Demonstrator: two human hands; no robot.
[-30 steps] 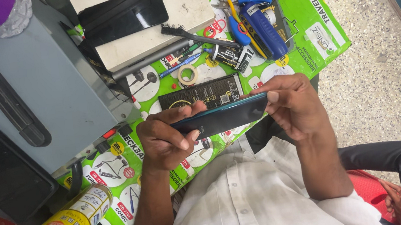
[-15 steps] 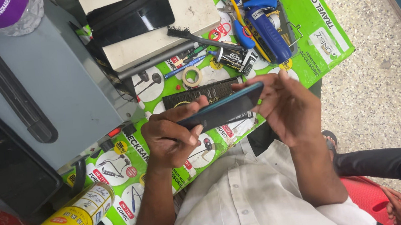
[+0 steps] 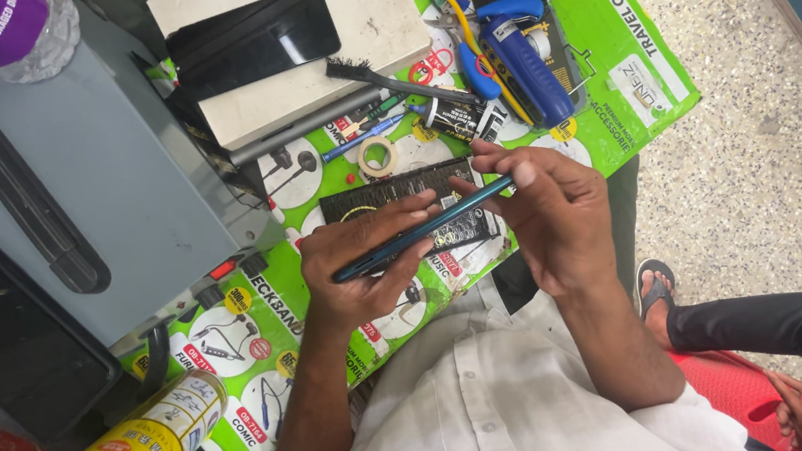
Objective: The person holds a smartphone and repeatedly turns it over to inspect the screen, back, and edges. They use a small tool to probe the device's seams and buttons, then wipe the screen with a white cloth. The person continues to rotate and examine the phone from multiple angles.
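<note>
At centre-left of the frame my left hand (image 3: 366, 270) cradles the dark teal phone (image 3: 422, 229) from below, fingers curled shut around its lower end, the handset tilted edge-on above the green printed worktop (image 3: 644, 57). At centre-right my right hand (image 3: 560, 207) pinches the phone's upper end between thumb and fingertips, over a black panel-like part (image 3: 387, 192) lying flat on the worktop just beneath. I judge the work mid-course: the handset is off the worktop and under inspection, while the brush (image 3: 394, 77) and blue-handled tools (image 3: 523, 55) in the upper centre lie untouched.

phone (image 3: 422, 236): tilted further, now edge-on | left hand (image 3: 366, 270): fingers shifted under it
</note>
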